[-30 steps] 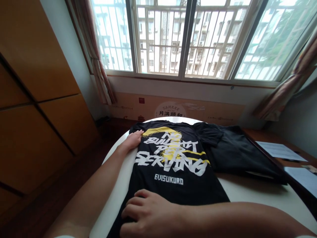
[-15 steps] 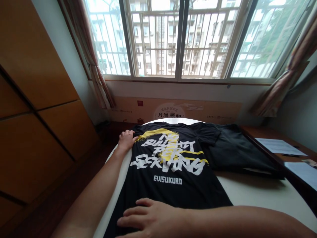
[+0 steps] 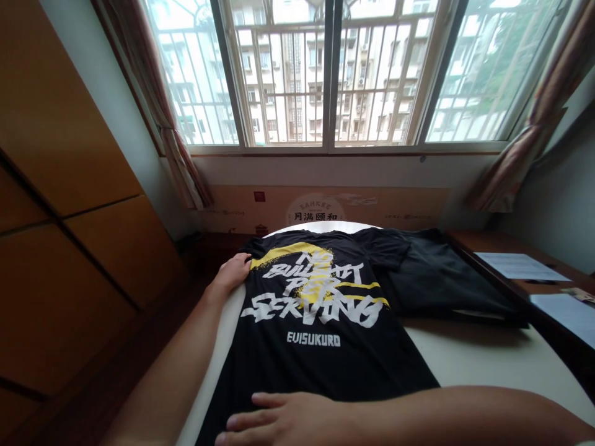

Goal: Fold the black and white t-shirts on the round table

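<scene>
A black T-shirt (image 3: 283, 365) with white lettering and a yellow print lies spread flat on a pale rounded table (image 3: 483, 359). At the shirt's far left edge, close to the sleeve, my left hand (image 3: 235, 271) has its fingers drawn together on the fabric. My right hand (image 3: 286, 421) rests near the hem with fingers stretched out, palm down on the cloth. The lower edge of that hand is cut off by the frame.
A folded dark item (image 3: 446, 279) lies to the right of the shirt, touching its sleeve. Paper sheets (image 3: 520, 266) lie on a brown surface at far right. Wooden cabinet doors (image 3: 102, 248) stand on the left. A long printed box (image 3: 232, 210) leans below the window.
My left hand's fingers have closed in on the shirt's edge, the thumb no longer sticking out. The right hand has shifted slightly toward me. The view has moved a little.
</scene>
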{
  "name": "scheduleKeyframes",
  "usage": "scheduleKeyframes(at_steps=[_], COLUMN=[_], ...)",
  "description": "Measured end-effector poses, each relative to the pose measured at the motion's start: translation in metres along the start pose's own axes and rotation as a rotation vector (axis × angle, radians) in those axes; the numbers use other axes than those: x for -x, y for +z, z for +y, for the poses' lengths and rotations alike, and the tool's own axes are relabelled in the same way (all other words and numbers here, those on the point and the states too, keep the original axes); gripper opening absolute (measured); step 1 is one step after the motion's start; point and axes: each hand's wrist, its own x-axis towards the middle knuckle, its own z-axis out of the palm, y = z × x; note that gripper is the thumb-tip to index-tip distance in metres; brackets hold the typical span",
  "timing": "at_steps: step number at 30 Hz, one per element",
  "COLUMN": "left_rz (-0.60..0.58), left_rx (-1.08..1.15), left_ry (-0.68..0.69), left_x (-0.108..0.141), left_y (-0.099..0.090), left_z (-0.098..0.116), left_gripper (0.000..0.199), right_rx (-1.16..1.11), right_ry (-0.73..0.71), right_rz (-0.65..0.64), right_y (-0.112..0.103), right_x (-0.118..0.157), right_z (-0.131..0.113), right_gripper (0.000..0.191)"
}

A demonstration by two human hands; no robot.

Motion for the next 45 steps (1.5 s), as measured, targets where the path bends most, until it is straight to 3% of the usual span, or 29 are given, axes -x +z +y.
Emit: scheduleKeyframes(at_steps=[5,10,14,18,21,25,27,31,35,37,41,43,45], left_rz=[0.129,-0.025,0.077,0.080,0.147,0.167,0.216,0.275,0.332,0.365,0.312,0.312,0.284], left_rx=[-0.078,0.029,-0.005,0.120,0.321,0.631,0.686,0.683,0.558,0.477,0.466,0.485,0.457], left_ry=[-0.214,-0.286,-0.397,-0.306,-0.207,-0.155,-0.207,-0.355,-0.396,-0.372,-0.395,-0.412,-0.339], left_x=[0.005,0.009,0.007,0.002,-0.001,-0.004,-0.005,-0.009,-0.013,-0.014,-0.016,-0.016,-0.016], left_y=[-0.003,-0.011,-0.012,-0.009,-0.002,0.007,0.008,0.007,0.006,0.004,-0.001,-0.002,-0.002], left_z=[0.011,0.025,0.031,0.028,0.026,0.027,0.026,0.017,0.003,-0.002,-0.004,-0.002,0.000], left_gripper=[0.073,0.067,0.070,0.060,0.049,0.088,0.095,0.070,0.044,0.044,0.039,0.051,0.065], right_rx=[-0.063,-0.072,-0.054,-0.029,-0.002,0.015,0.019,0.041,0.050,0.051,0.073,0.082,0.083], right_ry=[0.074,0.062,0.027,0.045,0.068,0.028,-0.007,-0.033,-0.032,-0.021,-0.032,-0.044,-0.060], right_rz=[0.026,0.050,0.041,0.034,0.059,0.077,0.068,0.066,0.061,0.062,0.081,0.081,0.077], right_y=[0.016,0.013,0.008,0.009,0.011,0.011,0.010,0.010,0.010,0.009,0.007,0.007,0.007], right_x=[-0.008,-0.010,-0.010,-0.010,-0.010,-0.009,-0.008,-0.008,-0.007,-0.007,-0.006,-0.006,-0.004], right_z=[0.004,0.007,0.010,0.007,0.003,0.006,0.010,0.014,0.013,0.012,0.011,0.009,0.006], right_gripper=[0.034,0.034,0.034,0.035,0.037,0.038,0.037,0.039,0.043,0.039,0.034,0.038,0.043])
